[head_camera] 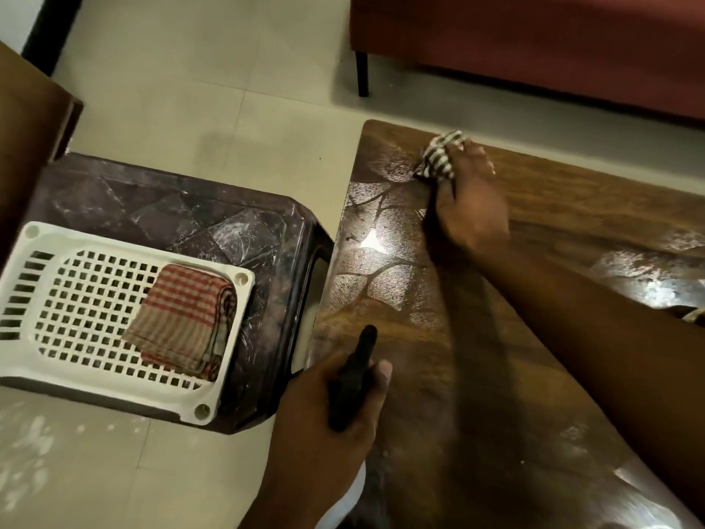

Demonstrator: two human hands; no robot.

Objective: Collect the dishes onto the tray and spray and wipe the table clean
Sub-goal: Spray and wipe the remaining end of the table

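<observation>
Currently, one striped cloth (pixel 438 156): bunched at the table's (pixel 572 208) far left corner, your right hand (pixel 471 211) gripping it. One spray bottle (pixel 353 376): at the table's left edge, your left hand (pixel 324 433) curled round it. One white tray (pixel 114 244): left of the table.

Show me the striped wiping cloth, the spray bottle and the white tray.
striped cloth (pixel 438 158): head view, on its bunched fabric.
spray bottle (pixel 353 379): head view, on its black trigger head.
white tray (pixel 114 387): head view, on its near rim.

Right hand (pixel 471 211) grips striped cloth (pixel 438 158) on table (pixel 381 292)
</observation>
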